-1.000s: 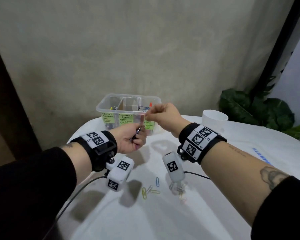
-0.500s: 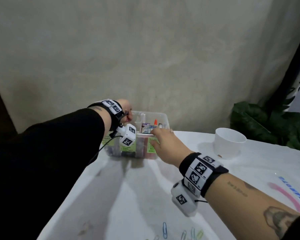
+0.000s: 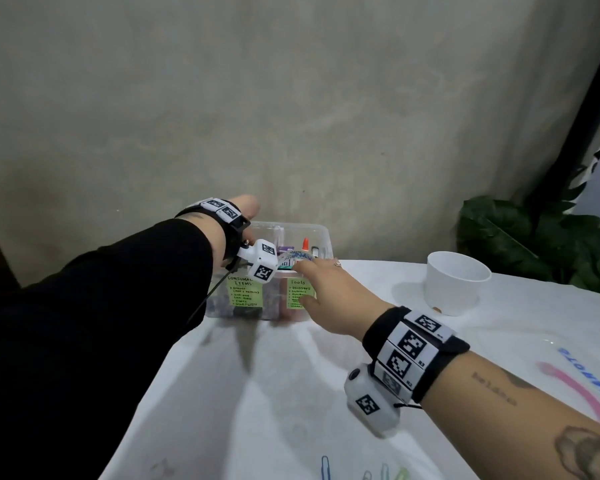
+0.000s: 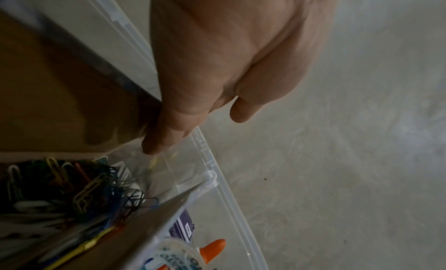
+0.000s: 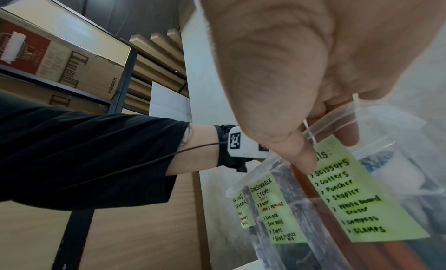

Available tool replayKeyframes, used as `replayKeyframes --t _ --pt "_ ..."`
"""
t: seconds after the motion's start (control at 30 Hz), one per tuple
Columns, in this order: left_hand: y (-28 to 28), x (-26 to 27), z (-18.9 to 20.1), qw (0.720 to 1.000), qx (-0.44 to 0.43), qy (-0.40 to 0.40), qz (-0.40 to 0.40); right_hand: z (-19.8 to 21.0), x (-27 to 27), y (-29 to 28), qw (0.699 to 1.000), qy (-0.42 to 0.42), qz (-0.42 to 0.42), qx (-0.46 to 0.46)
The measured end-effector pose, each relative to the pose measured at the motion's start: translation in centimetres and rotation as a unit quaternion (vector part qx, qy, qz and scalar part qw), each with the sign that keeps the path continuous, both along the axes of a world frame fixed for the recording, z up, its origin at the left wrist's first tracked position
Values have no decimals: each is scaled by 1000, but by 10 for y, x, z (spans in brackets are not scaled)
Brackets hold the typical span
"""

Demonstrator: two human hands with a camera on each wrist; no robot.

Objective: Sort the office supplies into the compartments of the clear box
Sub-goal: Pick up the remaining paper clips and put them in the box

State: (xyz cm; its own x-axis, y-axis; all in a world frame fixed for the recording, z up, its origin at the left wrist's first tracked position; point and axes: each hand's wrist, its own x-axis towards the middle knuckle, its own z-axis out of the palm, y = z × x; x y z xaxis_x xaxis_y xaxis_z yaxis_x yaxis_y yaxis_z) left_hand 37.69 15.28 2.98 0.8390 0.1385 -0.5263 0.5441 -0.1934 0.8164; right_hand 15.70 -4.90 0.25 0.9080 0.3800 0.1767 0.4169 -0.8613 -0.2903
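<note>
The clear box [image 3: 323, 234] stands at the table's far edge, with green labels on its front wall. My left hand [image 3: 248, 206] hangs over its back left part, fingers [image 4: 242, 113] pointing down and loose, nothing between them; a blurred yellow streak shows just below. A heap of coloured paper clips [image 4: 72, 186] lies in the compartment under it. My right hand [image 3: 321, 289] grips the box's front rim, thumb [image 5: 301, 159] on the "Tools" label, fingers inside. Three loose paper clips [image 3: 324, 466] lie on the near table.
A white cup [image 3: 458, 284] stands right of the box, a leafy plant [image 3: 534, 244] behind it. An orange-tipped glue bottle [image 3: 305, 243] and a tape roll [image 3: 297, 256] sit in the box's right part. The wall is close behind.
A second ago both hands were together near me, the left holding a small dark clip. The left has since reached over the box, and the right has taken hold of its front rim.
</note>
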Motion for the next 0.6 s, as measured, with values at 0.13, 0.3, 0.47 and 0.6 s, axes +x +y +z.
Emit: replayKeyframes --t 0.13,0.3,0.47,0.6 --pt "-17 -51 26 997 22 -34 -59 2 0 1 1000 12 -2 5" --pt "-52 -128 54 959 121 -228 -113 4 -18 -11 996 -15 -12 84" --pt "-67 -237 49 854 236 -301 -352 -2 -61 -38 997 46 -56 31" --pt "-63 -299 19 683 427 -141 -576 -10 -115 -62 972 193 -90 -96"
